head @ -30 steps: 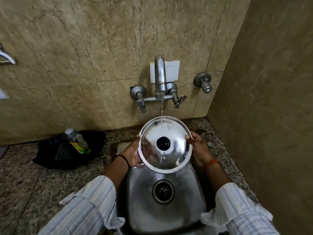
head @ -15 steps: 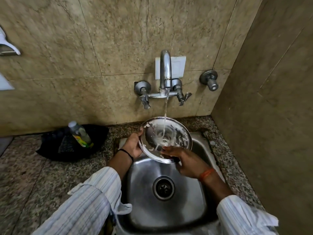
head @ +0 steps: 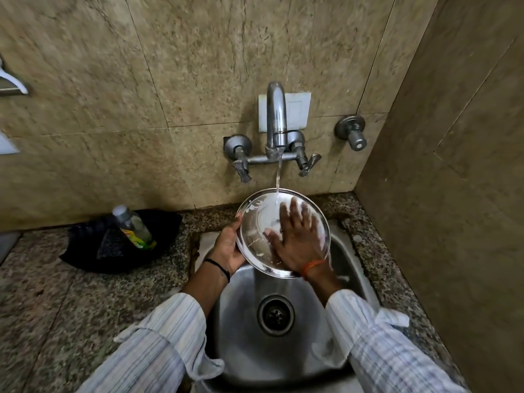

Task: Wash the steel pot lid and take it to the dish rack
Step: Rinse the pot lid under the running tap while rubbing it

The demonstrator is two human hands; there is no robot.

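My left hand [head: 226,246] grips the round steel pot lid [head: 255,222] by its rim. My right hand [head: 297,236] presses flat, fingers spread, on it under tap water [head: 278,177].

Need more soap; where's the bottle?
The bottle leans in a black tray on the counter, left of the sink, against the wall.

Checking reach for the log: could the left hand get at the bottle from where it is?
Probably yes, once it lets go: the left hand grips the lid, and only bare counter separates it from the bottle.
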